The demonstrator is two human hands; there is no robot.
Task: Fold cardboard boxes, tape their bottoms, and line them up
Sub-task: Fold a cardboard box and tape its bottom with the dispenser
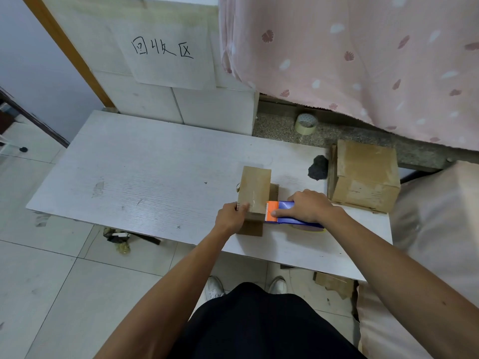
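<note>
- From the head view I saw the small cardboard box (pixel 255 193) standing on the white table (pixel 155 177), right of centre and close to the near edge, with a strip of clear tape running over its top face.
- My left hand (pixel 230 216) gripped the box at its near left corner, fingers curled over the top edge.
- My right hand (pixel 308 206) held the tape dispenser (pixel 272 211), fingers wrapped over its blue body and the thumb lying along the side towards the orange front.
- The dispenser's toothed orange end touched the right side of the small box near the top; the rest of it lay low over the table.
- A larger cardboard box (pixel 365 177) sat at the table's far right corner, apart from the small one, with a black lump (pixel 318 167) just beside its left side.
- A roll of tape (pixel 306 123) rested on the stone ledge behind the table, under a pink curtain (pixel 363 60).
- A paper sign (pixel 168 53) with handwritten characters hung on the wall beyond the table.
- Cardboard scraps (pixel 334 283) lay on the floor tiles under the table's near right corner.
</note>
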